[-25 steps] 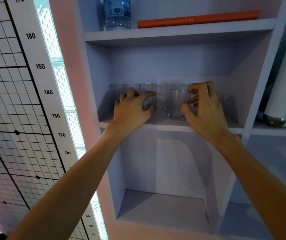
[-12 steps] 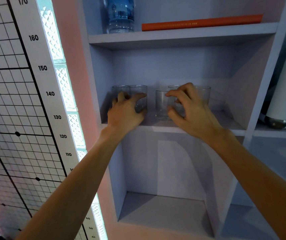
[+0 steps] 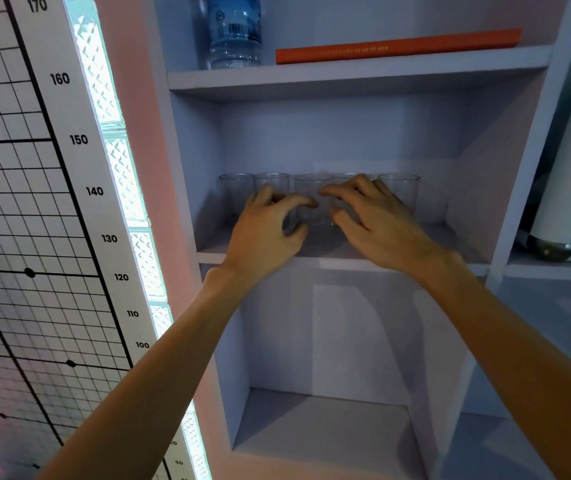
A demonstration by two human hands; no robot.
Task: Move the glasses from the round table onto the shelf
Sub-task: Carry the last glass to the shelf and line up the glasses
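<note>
The left hand point(image 3: 266, 237) curls in front of the second glass point(image 3: 272, 184), thumb and forefinger apart; whether it grips, I cannot tell. The right hand point(image 3: 381, 226) hooks thumb and forefinger at the middle glass point(image 3: 312, 197) (its grip is equally unclear). Five glasses point(image 3: 399, 188) stand upright in a row on the shelf point(image 3: 464, 247): clear, straight-sided tumblers. One board up, a water bottle point(image 3: 235, 29) shows a barcode beside an orange book point(image 3: 398, 46), its spine lettering unreadable. To the left, a height scale point(image 3: 79, 139) reads 170 down to 100.
</note>
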